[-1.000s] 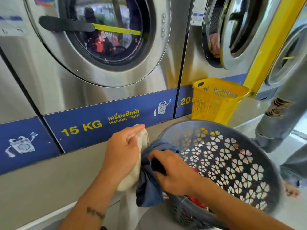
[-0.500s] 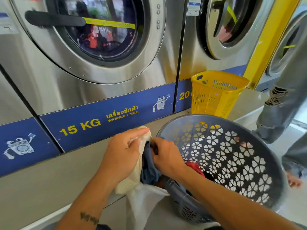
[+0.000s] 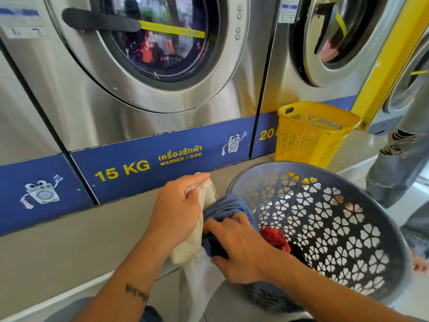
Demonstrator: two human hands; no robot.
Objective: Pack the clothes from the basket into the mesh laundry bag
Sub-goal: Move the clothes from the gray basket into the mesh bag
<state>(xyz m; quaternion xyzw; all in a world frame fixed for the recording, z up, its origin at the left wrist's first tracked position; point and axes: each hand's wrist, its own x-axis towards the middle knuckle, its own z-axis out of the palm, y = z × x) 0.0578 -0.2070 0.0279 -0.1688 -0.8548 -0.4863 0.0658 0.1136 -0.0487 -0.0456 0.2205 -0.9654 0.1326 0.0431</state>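
A round grey basket (image 3: 362, 205) with flower-shaped holes is tipped toward me at the lower right. A red garment (image 3: 275, 239) and some dark cloth lie inside it. My left hand (image 3: 178, 210) grips the cream-white top edge of the mesh laundry bag (image 3: 197, 273), which hangs down below it. My right hand (image 3: 234, 247) is closed on a blue garment (image 3: 228, 205) that bunches between the bag's mouth and the basket's near rim. The inside of the bag is hidden.
Steel washing machines with round doors fill the wall ahead, above a blue band (image 3: 144, 166) marked 15 KG. A yellow basket (image 3: 313, 133) stands on the grey ledge (image 3: 58, 247) behind the grey one. Another person's legs in ripped jeans (image 3: 399, 163) stand at the right.
My right hand has shifted lower and toward me on the blue garment, and more blue cloth now bulges above it. My left hand keeps the bag's edge in the same grip.
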